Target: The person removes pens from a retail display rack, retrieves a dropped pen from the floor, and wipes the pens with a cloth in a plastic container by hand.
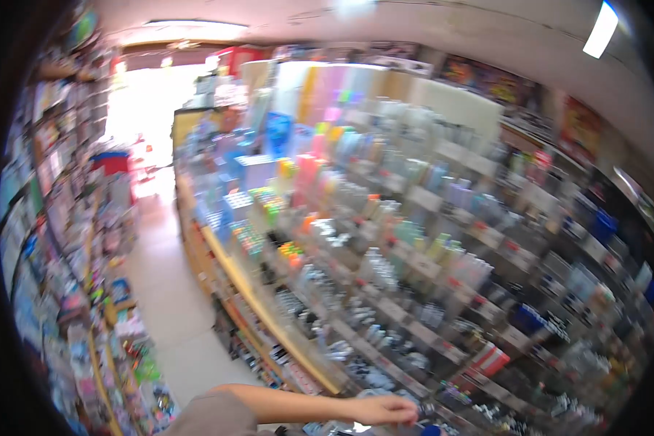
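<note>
My left hand (386, 410) reaches across the bottom of the view from a grey-brown sleeve (214, 416). Its fingers look curled in and closed, but blur hides whether anything is in them. The hand is over the near lower part of a tiered display rack (421, 265) packed with pens and other small goods in clear holders. Just below the hand is a blurred blue item (431, 430). My right hand is out of view.
A narrow tiled aisle (171, 291) runs towards a bright doorway (145, 102). Shelves (65, 240) crowded with packaged goods line the left side. A wooden edge (269, 305) borders the rack. A red and white box (490, 360) sits among the holders.
</note>
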